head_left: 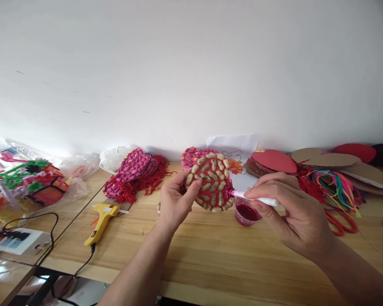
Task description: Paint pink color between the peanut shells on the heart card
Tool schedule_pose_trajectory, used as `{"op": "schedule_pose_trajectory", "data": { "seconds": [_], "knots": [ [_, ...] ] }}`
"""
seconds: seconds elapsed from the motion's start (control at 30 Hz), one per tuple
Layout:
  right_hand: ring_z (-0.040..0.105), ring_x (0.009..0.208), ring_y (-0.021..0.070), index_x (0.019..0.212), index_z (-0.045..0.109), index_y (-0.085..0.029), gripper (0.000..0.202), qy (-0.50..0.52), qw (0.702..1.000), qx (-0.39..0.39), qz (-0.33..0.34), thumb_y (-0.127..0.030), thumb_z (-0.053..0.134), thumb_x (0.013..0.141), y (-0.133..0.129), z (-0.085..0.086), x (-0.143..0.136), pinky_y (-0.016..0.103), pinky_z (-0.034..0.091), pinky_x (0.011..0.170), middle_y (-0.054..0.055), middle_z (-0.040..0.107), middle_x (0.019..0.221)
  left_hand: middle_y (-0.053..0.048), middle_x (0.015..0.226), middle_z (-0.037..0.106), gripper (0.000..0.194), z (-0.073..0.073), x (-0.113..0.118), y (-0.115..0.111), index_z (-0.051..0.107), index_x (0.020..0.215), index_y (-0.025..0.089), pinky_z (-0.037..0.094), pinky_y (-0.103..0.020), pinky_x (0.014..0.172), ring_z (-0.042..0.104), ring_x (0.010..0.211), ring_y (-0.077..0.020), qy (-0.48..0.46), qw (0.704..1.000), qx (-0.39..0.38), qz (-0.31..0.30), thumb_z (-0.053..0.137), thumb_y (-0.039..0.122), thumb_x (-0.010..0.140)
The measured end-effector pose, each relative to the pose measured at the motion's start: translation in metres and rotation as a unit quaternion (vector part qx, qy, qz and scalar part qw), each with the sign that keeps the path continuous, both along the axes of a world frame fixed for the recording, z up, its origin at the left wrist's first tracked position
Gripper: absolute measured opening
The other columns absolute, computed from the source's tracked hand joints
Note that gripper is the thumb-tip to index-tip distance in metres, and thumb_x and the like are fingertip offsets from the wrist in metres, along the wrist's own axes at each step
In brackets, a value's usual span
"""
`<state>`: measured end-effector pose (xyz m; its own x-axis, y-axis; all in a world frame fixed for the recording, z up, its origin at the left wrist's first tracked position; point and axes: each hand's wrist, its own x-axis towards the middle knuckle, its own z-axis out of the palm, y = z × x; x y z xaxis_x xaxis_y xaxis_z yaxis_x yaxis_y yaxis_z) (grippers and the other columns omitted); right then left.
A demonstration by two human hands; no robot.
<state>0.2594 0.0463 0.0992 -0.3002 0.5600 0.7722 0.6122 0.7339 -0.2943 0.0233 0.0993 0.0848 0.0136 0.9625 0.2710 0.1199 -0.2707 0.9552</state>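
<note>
Wall [178, 76], pale and plain, fills the upper half of the view. Below it runs a light wooden bench [217, 263]. At its right rear, red and brown cardboard pieces [325, 158] lie in overlapping stacks; at its left end is a heap of bright craft pieces [47, 185] in clear plastic. My right grip [293, 214] pinches a white brush [266, 201] by its handle, fingertips closed together. My left grip [178, 199] clasps a red disc [210, 182], thumb across its front near the left edge. The disc is raised over the middle of the bench, its face, set with peanuts, turned toward me. To its left, knobbly magenta pieces [134, 168] dotted with stars lie beside red yarn [158, 172]. Nearer me on that side lies a yellow glue gun [102, 221]. A small clear cup [248, 216] of dark pink liquid stands just below the brush. Smallest are the peanuts [213, 165], mostly tan, but purple at the disc's right edge, where the brush end meets them.
</note>
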Motion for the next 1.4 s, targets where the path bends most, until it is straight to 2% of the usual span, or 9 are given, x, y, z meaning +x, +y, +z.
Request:
{"op": "schedule_pose_trajectory", "data": {
  "seconds": [0.33,0.67,0.97,1.13,1.27,1.4],
  "knots": [
    [0.064,0.087,0.0231,0.099,0.062,-0.028,0.02,-0.023,1.0,0.002,-0.01,-0.013,0.063,0.085,-0.001,0.002,-0.003,0.04,0.046,0.079,0.0,0.073,0.084,0.0,0.075,0.067,0.039,-0.004,0.001,-0.003,0.072,0.115,0.022,0.038,-0.019,0.041,0.045,0.044,-0.0065,0.008,0.999,0.028,0.022,0.073,0.035,0.078],
    [0.065,0.084,0.0225,0.099,0.062,-0.027,0.019,-0.03,0.999,0.011,-0.011,-0.014,0.064,0.085,0.0,0.001,-0.004,0.04,0.045,0.079,0.001,0.074,0.083,-0.002,0.083,0.069,0.041,-0.007,-0.001,-0.003,0.07,0.119,0.022,0.038,-0.018,0.042,0.049,0.049,-0.0078,0.032,0.999,0.037,0.019,0.071,0.036,0.08],
    [0.063,0.086,0.0231,0.096,0.064,-0.026,0.018,-0.031,0.999,0.006,-0.008,-0.013,0.064,0.084,-0.001,0.0,-0.003,0.041,0.046,0.079,0.001,0.071,0.081,0.001,0.067,0.065,0.042,-0.002,0.0,-0.001,0.073,0.113,0.018,0.04,-0.019,0.041,0.048,0.044,-0.0081,-0.005,0.999,0.016,0.028,0.076,0.034,0.074],
    [0.06,0.088,0.0237,0.098,0.064,-0.026,0.023,0.016,1.0,0.005,-0.014,-0.009,0.063,0.083,-0.001,0.0,0.001,0.041,0.046,0.08,0.002,0.069,0.082,0.005,0.058,0.056,0.048,0.0,-0.002,0.002,0.069,0.119,0.016,0.037,-0.019,0.034,0.043,0.038,-0.0064,-0.025,1.0,-0.012,0.011,0.074,0.038,0.077],
    [0.059,0.09,0.0242,0.098,0.064,-0.025,0.023,0.057,0.998,-0.021,-0.009,-0.008,0.064,0.083,-0.001,-0.002,0.005,0.04,0.047,0.08,0.003,0.067,0.084,0.005,0.056,0.053,0.049,-0.002,-0.002,0.005,0.069,0.119,0.016,0.035,-0.018,0.031,0.04,0.036,-0.0054,-0.048,0.998,-0.032,0.0,0.074,0.041,0.077],
    [0.058,0.093,0.0229,0.1,0.065,-0.025,0.022,0.11,0.992,-0.069,0.004,-0.009,0.062,0.085,0.001,-0.006,0.008,0.039,0.047,0.082,0.004,0.065,0.091,0.004,0.059,0.057,0.051,-0.004,-0.002,0.007,0.068,0.119,0.016,0.033,-0.017,0.031,0.04,0.035,-0.0041,-0.06,0.997,-0.056,-0.006,0.075,0.042,0.076]
  ]
}}
